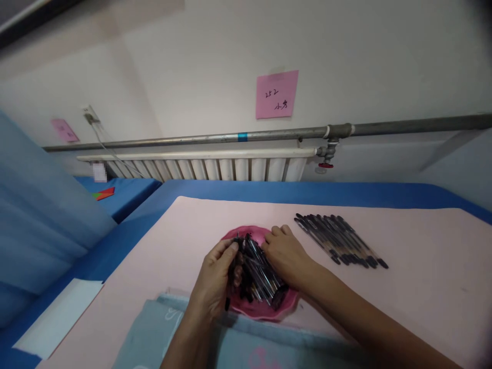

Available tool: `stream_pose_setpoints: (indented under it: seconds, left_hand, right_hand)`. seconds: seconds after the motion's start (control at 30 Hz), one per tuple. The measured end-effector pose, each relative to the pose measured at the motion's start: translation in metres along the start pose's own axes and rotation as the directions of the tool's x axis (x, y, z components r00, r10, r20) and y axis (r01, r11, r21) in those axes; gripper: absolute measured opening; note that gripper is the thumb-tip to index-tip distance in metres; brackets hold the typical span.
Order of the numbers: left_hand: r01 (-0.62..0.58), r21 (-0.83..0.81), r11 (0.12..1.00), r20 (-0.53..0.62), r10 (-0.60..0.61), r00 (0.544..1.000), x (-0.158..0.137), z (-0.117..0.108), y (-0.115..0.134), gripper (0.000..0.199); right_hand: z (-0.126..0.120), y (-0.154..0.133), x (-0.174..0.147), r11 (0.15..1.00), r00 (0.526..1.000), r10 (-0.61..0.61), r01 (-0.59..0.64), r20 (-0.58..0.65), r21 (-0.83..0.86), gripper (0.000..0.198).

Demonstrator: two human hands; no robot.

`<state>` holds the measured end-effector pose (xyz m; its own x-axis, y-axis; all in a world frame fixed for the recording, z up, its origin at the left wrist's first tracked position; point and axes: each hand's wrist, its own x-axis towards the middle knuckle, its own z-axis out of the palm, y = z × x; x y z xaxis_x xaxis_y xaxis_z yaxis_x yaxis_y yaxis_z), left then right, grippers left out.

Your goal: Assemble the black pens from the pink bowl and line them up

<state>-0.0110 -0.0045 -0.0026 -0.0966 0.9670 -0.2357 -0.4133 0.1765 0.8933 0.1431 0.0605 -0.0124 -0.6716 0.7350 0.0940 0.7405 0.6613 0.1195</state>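
Note:
A pink scalloped bowl [249, 309] holds clear pen barrels [263, 274] and small black pieces. My left hand [215, 274] is closed at the bowl's left side, its thumb and fingers round small black pieces [239, 242] that look like pen caps. Over the right rim lies my right hand [286, 256], fingers curled inward; whatever they grip is hidden. To the right, several capped black pens [338, 240] lie side by side in a slanted row on the pink table cover [415, 266].
A folded grey-blue cloth [154, 328] lies in front of the bowl. White paper [59, 315] rests at the left table edge, near a blue curtain [42, 215]. Behind the table are a radiator [234, 168] and a pipe with a red-handled valve [326, 165].

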Motion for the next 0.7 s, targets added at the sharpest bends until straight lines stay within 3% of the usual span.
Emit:
stream_pose_setpoints:
  seconds: [0.23, 0.3, 0.37, 0.4, 0.43, 0.47, 0.53, 0.57, 0.63, 0.7]
  left_hand:
    - [0.018, 0.046, 0.999, 0.014, -0.019, 1.000, 0.000, 0.000, -0.003, 0.028]
    - [0.013, 0.065, 0.998, 0.028, -0.015, 1.000, 0.000, 0.000, -0.005, 0.028]
    - [0.009, 0.086, 0.996, 0.039, -0.012, 0.999, -0.001, 0.000, -0.006, 0.028]
    - [0.006, 0.095, 0.995, 0.049, -0.011, 0.999, -0.001, 0.001, -0.006, 0.028]
    - [0.004, 0.103, 0.995, 0.062, -0.010, 0.998, -0.002, 0.001, -0.007, 0.028]
    - [0.003, 0.110, 0.994, 0.079, -0.012, 0.997, -0.002, 0.002, -0.007, 0.029]
    - [0.007, 0.129, 0.992, 0.106, -0.020, 0.994, -0.004, 0.004, -0.008, 0.029]
    - [0.008, 0.139, 0.990, 0.112, -0.024, 0.993, -0.005, 0.005, -0.009, 0.029]
    - [0.007, 0.157, 0.987, 0.113, -0.025, 0.993, -0.006, 0.006, -0.010, 0.029]
    - [-0.003, 0.164, 0.987, 0.117, -0.016, 0.993, -0.006, 0.007, -0.012, 0.029]
  right_hand:
    - [0.011, -0.003, 0.000, 0.999, 0.997, -0.026, 0.028, -0.070, 0.024, 0.019]
    - [0.009, -0.001, -0.001, 0.992, 0.994, 0.001, 0.013, -0.107, 0.129, 0.019]
    - [0.004, 0.002, -0.002, 0.922, 0.976, 0.122, -0.044, -0.179, 0.385, 0.018]
    - [0.001, 0.003, -0.003, 0.813, 0.956, 0.222, -0.072, -0.193, 0.578, 0.016]
    - [-0.002, 0.003, -0.003, 0.627, 0.931, 0.327, -0.083, -0.164, 0.775, 0.014]
    - [-0.005, 0.002, -0.003, 0.371, 0.906, 0.413, -0.076, -0.091, 0.925, 0.013]
    - [-0.010, -0.002, -0.003, -0.164, 0.884, 0.455, -0.042, 0.113, 0.986, 0.018]
    - [-0.012, -0.005, -0.003, -0.358, 0.882, 0.429, -0.033, 0.195, 0.933, 0.021]
    - [-0.014, -0.012, -0.004, -0.577, 0.881, 0.376, -0.022, 0.289, 0.816, 0.023]
    - [-0.014, -0.018, -0.005, -0.671, 0.879, 0.342, -0.019, 0.331, 0.742, 0.025]
